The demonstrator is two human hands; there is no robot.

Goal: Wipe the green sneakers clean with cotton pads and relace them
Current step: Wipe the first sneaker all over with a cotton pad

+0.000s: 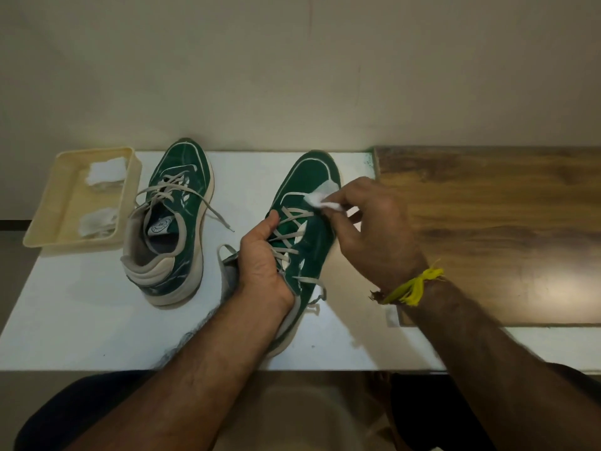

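Two green sneakers with cream soles and grey laces lie on a white table (81, 327). The left sneaker (177, 203) stands alone, its laces loose and trailing to the right. My left hand (263, 258) grips the right sneaker (309, 180) at its collar, thumb across the laces. My right hand (374, 229), with a yellow thread at the wrist, pinches a white cotton pad (320, 198) and presses it on the sneaker's upper near the toe.
A cream plastic tray (70, 203) at the table's far left holds more cotton pads (107, 172). A wooden board (487, 222) adjoins the table on the right. A plain wall rises behind. My dark-clothed knees sit below the front edge.
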